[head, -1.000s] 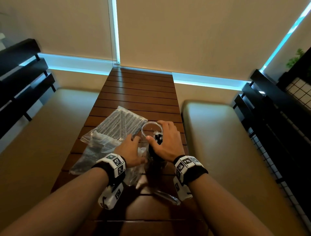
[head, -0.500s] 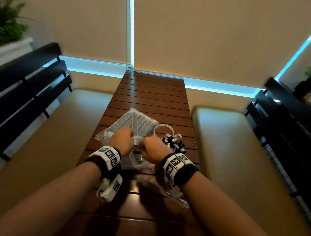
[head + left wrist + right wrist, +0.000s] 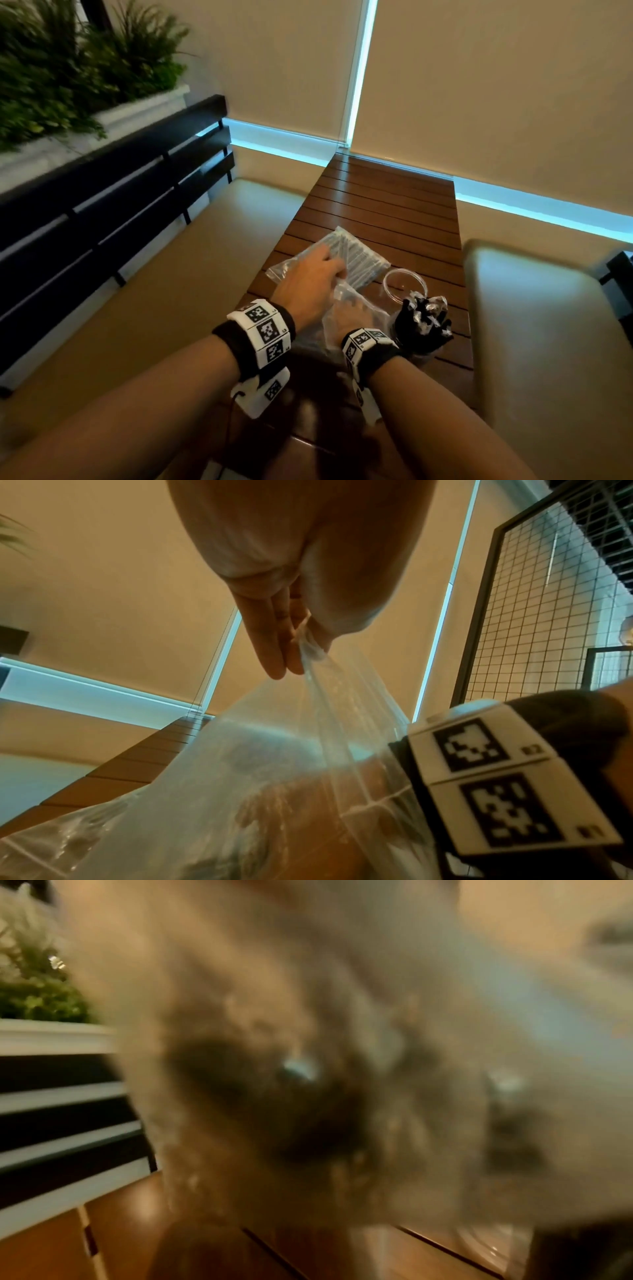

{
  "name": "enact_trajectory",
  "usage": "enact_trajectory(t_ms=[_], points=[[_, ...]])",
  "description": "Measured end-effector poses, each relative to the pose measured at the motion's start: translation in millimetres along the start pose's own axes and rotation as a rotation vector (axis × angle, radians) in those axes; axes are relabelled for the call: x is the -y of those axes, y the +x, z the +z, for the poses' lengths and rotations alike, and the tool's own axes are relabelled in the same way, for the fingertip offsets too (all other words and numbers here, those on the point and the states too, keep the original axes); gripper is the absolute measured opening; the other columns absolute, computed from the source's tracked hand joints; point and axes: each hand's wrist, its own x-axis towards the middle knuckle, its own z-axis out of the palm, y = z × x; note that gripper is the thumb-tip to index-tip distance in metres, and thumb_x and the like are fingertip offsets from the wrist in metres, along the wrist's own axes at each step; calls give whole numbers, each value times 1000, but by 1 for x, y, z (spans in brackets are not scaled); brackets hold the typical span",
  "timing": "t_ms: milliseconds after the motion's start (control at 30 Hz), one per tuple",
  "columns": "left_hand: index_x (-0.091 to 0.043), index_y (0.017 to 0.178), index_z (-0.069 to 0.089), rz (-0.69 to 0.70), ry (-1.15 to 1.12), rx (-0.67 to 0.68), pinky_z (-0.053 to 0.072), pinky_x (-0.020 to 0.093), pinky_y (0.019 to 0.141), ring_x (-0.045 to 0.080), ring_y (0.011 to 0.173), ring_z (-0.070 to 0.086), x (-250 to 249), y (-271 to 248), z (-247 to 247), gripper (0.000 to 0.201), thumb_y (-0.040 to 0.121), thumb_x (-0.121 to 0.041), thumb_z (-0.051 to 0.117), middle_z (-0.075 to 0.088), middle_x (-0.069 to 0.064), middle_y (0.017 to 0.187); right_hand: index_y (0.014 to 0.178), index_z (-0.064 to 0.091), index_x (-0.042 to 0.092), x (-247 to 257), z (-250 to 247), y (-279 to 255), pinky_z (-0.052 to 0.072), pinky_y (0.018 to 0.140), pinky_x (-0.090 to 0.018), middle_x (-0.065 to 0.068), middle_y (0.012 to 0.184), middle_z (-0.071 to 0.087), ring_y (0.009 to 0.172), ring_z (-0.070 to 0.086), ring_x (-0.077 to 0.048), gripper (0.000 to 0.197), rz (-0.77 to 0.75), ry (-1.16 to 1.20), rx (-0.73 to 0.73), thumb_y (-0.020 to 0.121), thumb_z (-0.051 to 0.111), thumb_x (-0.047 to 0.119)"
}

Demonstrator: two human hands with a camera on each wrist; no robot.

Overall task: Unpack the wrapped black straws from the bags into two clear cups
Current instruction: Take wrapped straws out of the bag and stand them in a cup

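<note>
On the slatted wooden table (image 3: 383,198), my left hand (image 3: 337,274) pinches the mouth edge of a clear plastic bag (image 3: 346,308) and holds it lifted; the left wrist view shows the fingers (image 3: 274,653) and thumb nipping the film (image 3: 274,764). My right hand (image 3: 352,317) is inside that bag, seen only dimly through the plastic; its fingers are hidden and the right wrist view is a blur. A second bag of wrapped black straws (image 3: 359,253) lies flat behind. To the right stand an empty clear cup (image 3: 406,284) and a cup packed with wrapped black straws (image 3: 424,322).
Padded beige benches (image 3: 534,325) flank the narrow table on both sides. A black slatted backrest (image 3: 113,205) and a planter with green plants (image 3: 68,68) are at the left. The far half of the table holds nothing.
The right hand left the cup of straws and went into the open bag. The left hand moved forward and lifted the bag's edge. The head turned left.
</note>
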Motion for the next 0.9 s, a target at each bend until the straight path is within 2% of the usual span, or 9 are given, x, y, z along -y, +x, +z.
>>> enact_trajectory(t_ms=[133,267,367,433,533,667,733,767,900], points=[[-12,113,65,-10,8,51,49,27,93,16,103,53,4,-13,-8,20,93,-13,60,50,2,118,137,53,13,11,4,3,36,106,-37,-8,141,51,133,44,-26,38,-11,-174,0,104,40,27],[-14,110,65,-38,41,55,54,32,86,18,97,55,16,-22,-11,19,91,-9,63,50,1,117,118,64,24,31,6,6,43,99,-45,-4,127,61,123,51,-26,31,-63,-170,62,95,43,27],[-15,110,65,-27,50,36,49,22,84,11,93,49,22,-25,-13,19,92,-10,62,50,0,117,121,61,16,36,-5,0,44,91,-39,-8,127,60,122,53,-28,30,-112,-153,112,99,42,22],[-15,110,65,-16,54,26,44,19,81,8,90,45,26,-26,-14,20,91,-9,62,49,-1,115,115,61,13,40,-17,0,41,95,-37,-10,122,60,119,52,-28,26,-150,-116,62,99,41,18],[-14,108,66,-13,53,12,39,16,76,7,87,43,31,-26,-13,16,93,-10,60,50,-1,112,112,62,15,46,-11,-2,36,106,-41,-8,116,59,116,49,-27,28,-187,-90,80,94,44,27],[-15,106,67,-8,57,2,43,18,75,9,86,46,35,-25,-10,15,94,-10,60,50,-2,108,112,61,25,36,68,53,46,92,-48,-4,114,65,112,55,-27,54,-150,-32,158,83,23,49],[-15,106,67,-9,61,-5,43,18,74,11,87,50,36,-23,-9,15,94,-10,60,51,-2,107,109,64,26,31,73,58,46,92,-49,-3,113,66,113,56,-27,52,-122,-18,214,80,32,54],[-15,105,67,-10,60,-8,43,18,75,12,88,51,37,-22,-9,15,94,-10,60,51,-2,108,111,64,24,33,49,44,45,94,-49,-3,114,65,114,56,-27,48,-144,-40,209,81,40,53],[-14,107,66,-1,53,4,45,20,78,12,91,51,36,-19,-7,15,94,-11,59,51,0,110,124,60,14,36,7,11,42,103,-47,-12,129,59,126,49,-33,39,-138,-117,294,92,55,34]])
